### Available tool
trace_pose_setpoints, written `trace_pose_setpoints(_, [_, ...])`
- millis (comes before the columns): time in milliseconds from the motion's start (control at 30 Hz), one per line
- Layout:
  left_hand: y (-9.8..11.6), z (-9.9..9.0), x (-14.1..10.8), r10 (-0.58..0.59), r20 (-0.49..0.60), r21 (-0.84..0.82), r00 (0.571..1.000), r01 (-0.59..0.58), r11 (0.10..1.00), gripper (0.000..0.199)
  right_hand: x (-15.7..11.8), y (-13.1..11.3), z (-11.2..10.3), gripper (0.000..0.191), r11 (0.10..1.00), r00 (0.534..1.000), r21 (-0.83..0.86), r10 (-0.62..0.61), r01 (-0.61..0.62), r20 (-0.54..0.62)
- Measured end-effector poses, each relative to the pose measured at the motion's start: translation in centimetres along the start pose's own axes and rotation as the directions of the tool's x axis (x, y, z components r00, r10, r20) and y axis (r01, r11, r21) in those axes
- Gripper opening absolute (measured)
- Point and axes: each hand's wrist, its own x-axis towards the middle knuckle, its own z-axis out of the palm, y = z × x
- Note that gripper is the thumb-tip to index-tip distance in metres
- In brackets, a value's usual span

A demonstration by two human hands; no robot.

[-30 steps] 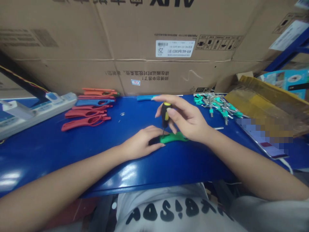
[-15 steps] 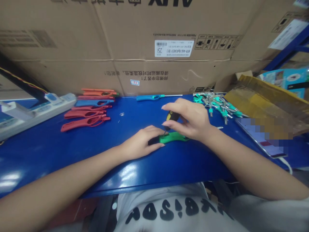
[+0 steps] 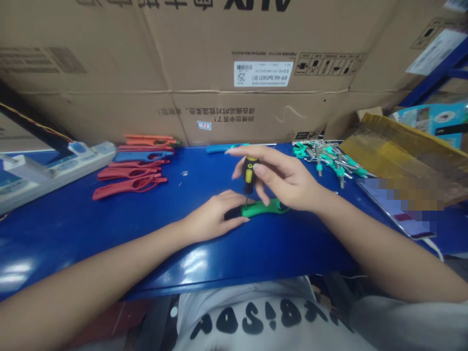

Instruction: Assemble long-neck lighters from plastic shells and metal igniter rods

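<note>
A green lighter (image 3: 260, 208) with a long-necked shape lies on the blue table (image 3: 146, 234) in front of me. My left hand (image 3: 218, 214) grips its left end between thumb and fingers, hiding part of it. Above it, my right hand (image 3: 283, 178) has hold of a black and yellow screwdriver (image 3: 250, 173) between thumb and fingers. The screwdriver stands nearly upright, its tip on the lighter near my left fingertips. A blue lighter (image 3: 218, 148) rests behind, partly covered by my right hand.
Red, orange and blue lighter bodies (image 3: 131, 171) lie stacked at the left beside a white power strip (image 3: 36, 180). Metal tubes with teal parts (image 3: 332, 158) are heaped at the back right. A phone (image 3: 397, 207) and a taped cardboard box (image 3: 405, 151) sit at the right; a large carton (image 3: 204, 48) stands behind.
My right fingers have shifted and spread around the screwdriver handle, which now stands more upright. The left hand and the green lighter have stayed in place.
</note>
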Motion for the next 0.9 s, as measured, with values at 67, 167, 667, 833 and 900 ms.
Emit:
trace_pose_setpoints(67, [-0.01,0.01,0.0,-0.003,-0.002,0.003,1.0,0.003,1.0,0.037,-0.03,0.1,0.01,0.031,0.992,0.994,-0.111,-0.065,0.055,-0.084])
trace_pose_setpoints(167, [0.07,-0.03,0.04,-0.006,-0.01,-0.001,1.0,0.006,1.0,0.038,-0.08,0.19,-0.03,0.03,0.953,0.969,-0.274,-0.179,0.128,-0.169])
trace_pose_setpoints(667, [0.21,-0.09,0.09,-0.002,-0.01,-0.025,1.0,0.002,1.0,0.035,0.07,0.4,-0.74,0.039,0.999,0.999,0.029,-0.031,0.032,-0.016])
trace_pose_setpoints(833, [0.09,-0.05,0.05,-0.006,-0.021,-0.013,1.0,0.006,1.0,0.038,0.22,0.57,-0.8,0.032,0.973,0.969,-0.187,-0.172,0.138,-0.177])
trace_pose_setpoints(900, [0.08,-0.05,0.05,-0.006,-0.017,-0.013,1.0,0.006,1.0,0.037,0.23,0.5,-0.76,0.031,0.967,0.971,-0.207,-0.182,0.149,-0.152])
